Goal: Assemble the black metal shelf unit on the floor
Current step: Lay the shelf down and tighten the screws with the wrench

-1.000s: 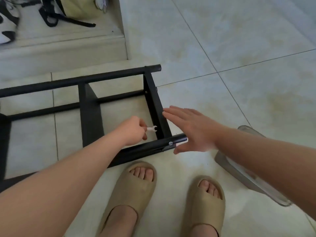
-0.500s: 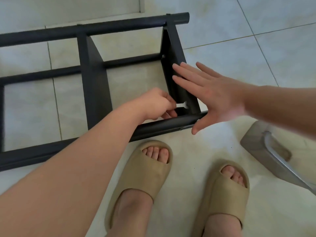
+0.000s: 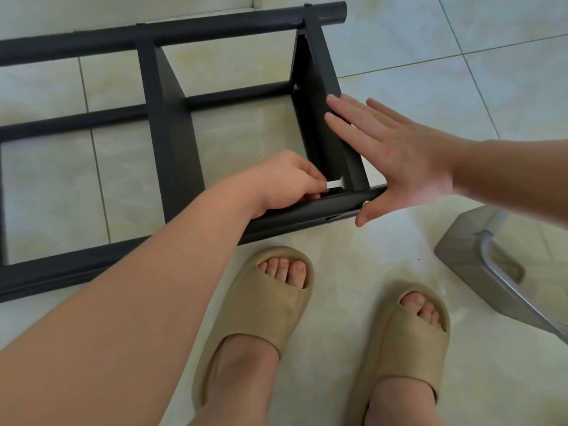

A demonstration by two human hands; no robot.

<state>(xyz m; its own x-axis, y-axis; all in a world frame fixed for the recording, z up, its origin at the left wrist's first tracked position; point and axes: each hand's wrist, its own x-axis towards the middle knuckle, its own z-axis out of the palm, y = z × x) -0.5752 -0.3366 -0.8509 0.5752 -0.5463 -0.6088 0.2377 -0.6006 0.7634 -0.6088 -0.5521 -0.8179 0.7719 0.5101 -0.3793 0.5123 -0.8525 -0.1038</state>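
Kneeling or bending view, looking down: a black metal shelf unit (image 3: 172,142) lies flat on the tiled floor (image 3: 399,41), its near rail (image 3: 295,212) just beyond the person's two tan sandals (image 3: 267,302) and its far rail close to the foot of a wall. The left hand (image 3: 285,179) reaches inside the frame's right-end corner, fingers curled tight around a small pale flat wrench (image 3: 333,184) whose head sits where the end panel (image 3: 322,96) meets the near rail, probably turning a fastener there. The right hand (image 3: 399,161) holds nothing; its straight, spread fingers press flat on the outer face of that end panel, with the thumb tucked beneath the rail's tip beside a silver bolt head (image 3: 365,203), apparently bracing the joint so it does not shift while being tightened. A grey plastic object (image 3: 467,250) lies on the floor to the right, apart from the frame.
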